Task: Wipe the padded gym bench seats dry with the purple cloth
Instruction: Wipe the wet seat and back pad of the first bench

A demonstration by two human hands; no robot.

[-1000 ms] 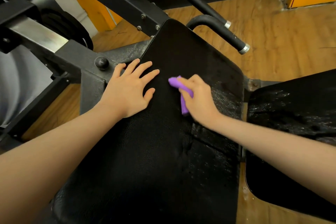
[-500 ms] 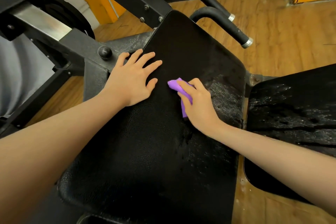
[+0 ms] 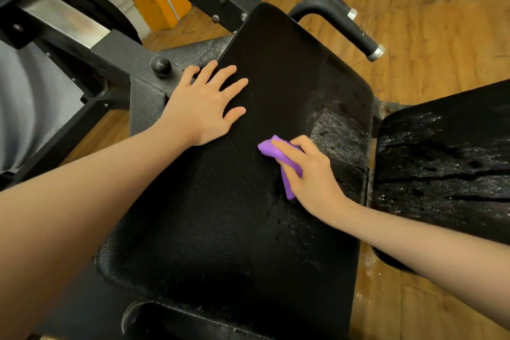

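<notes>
I'm mid-wipe on the near padded seat (image 3: pixel 209 215), the big black pad that fills most of my view. Its left and far parts look matte and dry; a wet, beaded patch (image 3: pixel 338 141) sits along its right edge, with scattered drops lower down on the right. The second padded seat (image 3: pixel 441 163), off to the right across a gap, glistens with water over much of its top, so I judge it not yet wiped.

My left hand (image 3: pixel 205 106) lies flat on the near seat's left side, fingers spread and straight, holding nothing, bracing me. My right hand (image 3: pixel 309 171) presses the purple cloth (image 3: pixel 278 159) against the pad, fingers curled over the bunched fabric, just beside the wet patch.

Next I judge the cloth must sweep right across that patch, pressing firmly, then down over the drops before I cross to the other seat.
</notes>
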